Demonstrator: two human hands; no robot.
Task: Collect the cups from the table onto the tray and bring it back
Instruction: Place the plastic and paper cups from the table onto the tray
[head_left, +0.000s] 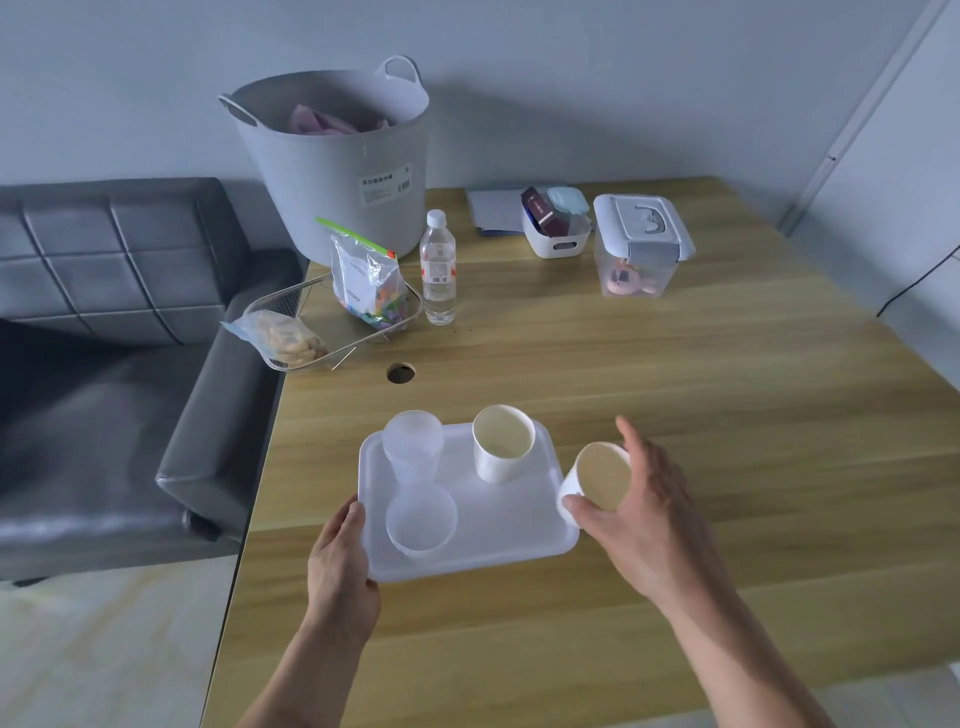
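A white plastic tray (504, 525) lies on the wooden table near its left edge. On it stand a tall translucent cup (413, 447) at the back left, a low translucent cup (421, 522) at the front left, and a white paper cup (503, 444) at the back right. My left hand (340, 561) grips the tray's front-left rim. My right hand (641, 514) holds a second white paper cup (597, 480), tilted toward me, just over the tray's right edge.
A wire basket (311, 332) with snack bags and a water bottle (438, 267) stand behind the tray. Further back are a grey tub (337, 166), a small white bin (556, 228) and a lidded clear box (639, 244). A cable hole (400, 373) lies near the tray. A grey sofa (119, 364) stands left.
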